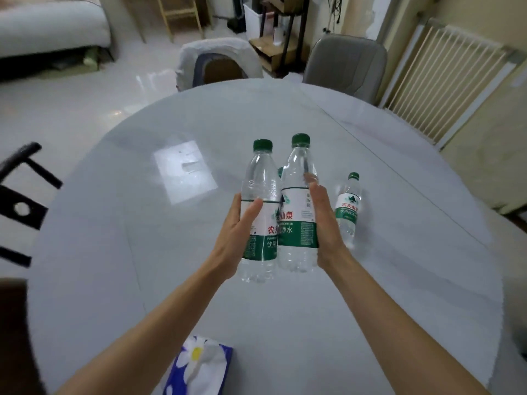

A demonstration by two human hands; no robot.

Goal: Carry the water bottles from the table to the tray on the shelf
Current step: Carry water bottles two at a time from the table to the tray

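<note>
Two bottles (281,212) sat squeezed between left hand (236,238) and right hand (325,223); a third bottle (348,208) stood near the table's (142,223) right edge.

Left hand (238,223) and right hand (323,223) (forearms outstretched) clasp bottles.

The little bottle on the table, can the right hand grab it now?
Probably not yet. The right hand is pressed against a big bottle, so it is busy. The little bottle stands just beside it, nothing between them.
</note>
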